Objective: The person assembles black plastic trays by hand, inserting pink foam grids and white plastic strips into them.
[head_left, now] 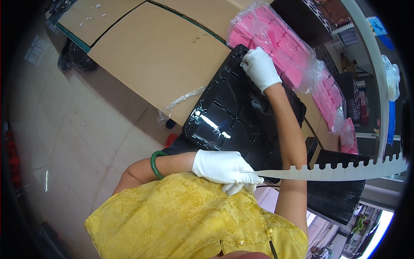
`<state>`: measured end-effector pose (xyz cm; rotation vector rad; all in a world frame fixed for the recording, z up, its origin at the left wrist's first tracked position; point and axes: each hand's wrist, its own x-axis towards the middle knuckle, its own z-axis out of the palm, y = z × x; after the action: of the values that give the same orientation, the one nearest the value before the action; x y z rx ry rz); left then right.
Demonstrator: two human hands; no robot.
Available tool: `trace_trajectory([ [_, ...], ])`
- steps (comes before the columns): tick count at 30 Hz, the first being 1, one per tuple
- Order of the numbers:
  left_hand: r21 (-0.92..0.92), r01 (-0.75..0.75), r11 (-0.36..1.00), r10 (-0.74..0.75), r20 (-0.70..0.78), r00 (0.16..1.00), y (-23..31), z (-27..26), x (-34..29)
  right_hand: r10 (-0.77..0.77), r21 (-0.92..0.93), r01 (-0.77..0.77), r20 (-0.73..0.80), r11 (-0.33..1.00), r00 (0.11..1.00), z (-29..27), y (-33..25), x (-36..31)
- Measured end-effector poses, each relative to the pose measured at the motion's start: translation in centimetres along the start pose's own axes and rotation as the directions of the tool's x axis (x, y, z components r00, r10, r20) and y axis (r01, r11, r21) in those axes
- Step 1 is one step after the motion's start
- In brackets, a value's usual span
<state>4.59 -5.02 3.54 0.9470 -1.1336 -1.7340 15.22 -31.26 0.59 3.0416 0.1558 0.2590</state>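
Note:
A glossy black moulded plastic panel (263, 134), with ribs and clips along its edges, lies at a slant before me. My left hand (224, 169), in a white glove, is closed on one end of a long off-white notched strip (327, 174). The strip runs to the right across my right forearm, its square teeth facing up. My right hand (261, 69), also gloved, reaches to the panel's far end. Its fingers are pinched together at the panel's edge; what they hold, if anything, is too small to name.
Brown cardboard (151, 56) covers the table to the left of the panel, with small white bits (89, 18) at its far corner. Pink foam pieces (284, 47) in clear plastic wrap lie beyond the panel. A black ribbed crate (338, 190) stands at the right.

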Motion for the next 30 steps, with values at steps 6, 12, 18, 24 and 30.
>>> trace_trajectory([
  [6, 0.005, -0.002, 1.000, 0.002, 0.003, 1.000, 0.1, 0.3, 0.0, 0.028, 0.128, -0.012, -0.123, 0.992, 0.992, 0.4, -0.1, -0.8],
  [12, -0.021, -0.032, 0.999, 0.031, -0.033, 0.999, 0.2, 0.7, -0.1, 0.227, 0.274, -0.199, -0.074, 0.941, 0.971, 0.4, 0.1, -1.5],
  [18, 0.038, -0.007, 0.999, 0.007, -0.012, 1.000, 0.0, 1.1, 0.1, 0.133, 0.224, -0.121, -0.041, 0.967, 0.990, 0.0, -0.5, -2.4],
  [24, 0.068, 0.007, 0.998, -0.007, -0.011, 1.000, 0.4, 1.6, 0.0, 0.310, 0.294, -0.292, -0.017, 0.910, 0.950, 0.1, -0.5, -1.6],
  [30, 0.063, 0.007, 0.998, -0.006, -0.017, 1.000, 0.2, 1.8, -0.3, 0.275, 0.302, -0.235, -0.098, 0.924, 0.956, 0.3, -0.8, -3.2],
])
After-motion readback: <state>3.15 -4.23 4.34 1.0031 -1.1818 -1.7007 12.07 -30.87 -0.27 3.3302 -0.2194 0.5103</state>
